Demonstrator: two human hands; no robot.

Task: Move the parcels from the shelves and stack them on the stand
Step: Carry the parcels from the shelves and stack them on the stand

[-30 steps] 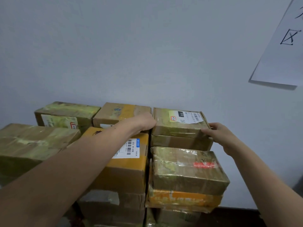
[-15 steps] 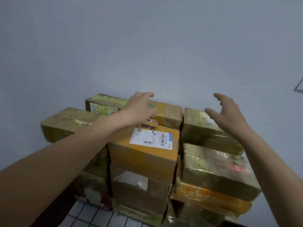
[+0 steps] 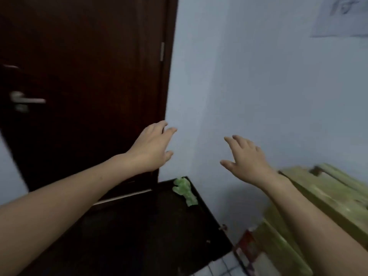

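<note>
Both hands have come off the taped parcels (image 3: 328, 196) and swung to the left, so those now lie low, to the right of the right hand (image 3: 247, 162) and behind its fingers (image 3: 229, 139). It looks like the walk back for another parcel — next, turn until the shelves show, then reach for one. The left hand (image 3: 153, 148) floats in front of the dark door (image 3: 79, 76). All fingers are spread wide, holding nothing and touching nothing.

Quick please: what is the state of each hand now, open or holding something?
Left hand: open, fingers spread, holding nothing.
Right hand: open, fingers spread, holding nothing.
</note>
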